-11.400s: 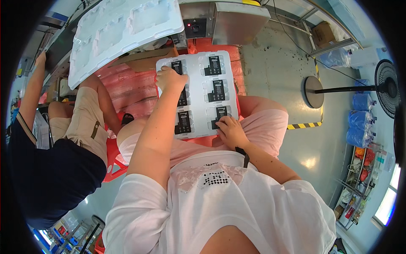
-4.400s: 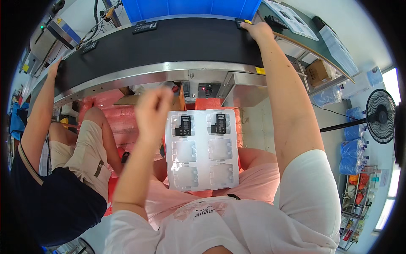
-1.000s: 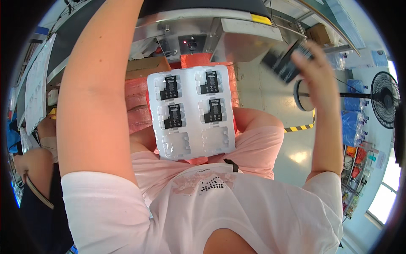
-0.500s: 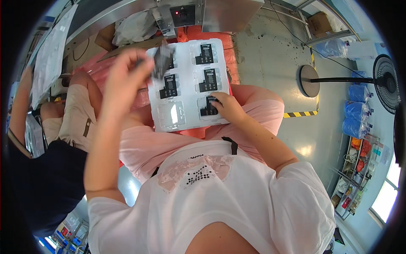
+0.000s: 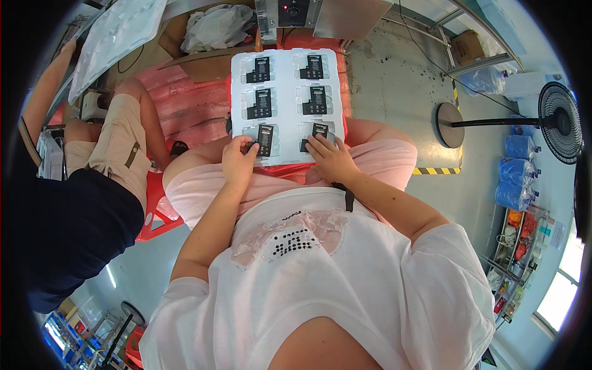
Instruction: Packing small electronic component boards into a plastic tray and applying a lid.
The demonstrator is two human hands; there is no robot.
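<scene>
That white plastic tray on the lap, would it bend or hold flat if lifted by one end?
The white tray looks thin and moulded, so it would probably flex. Six black parts sit in its pockets, so tilting might spill them. It rests on the person's lap, likely light.

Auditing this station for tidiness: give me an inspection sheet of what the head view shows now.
Surface: white tray rests on the person's lap, no table in view.
Job's things: six black parts sit in the tray's pockets, two columns of three.
Clutter: crumpled bag in a cardboard box beyond the tray.
Grips: left hand pinches the near-left part; right hand fingers rest on the near-right part.
Cables: one thin cable on the floor, top right.
Surroundings: seated co-worker at left, fan and blue bags at right.
</scene>
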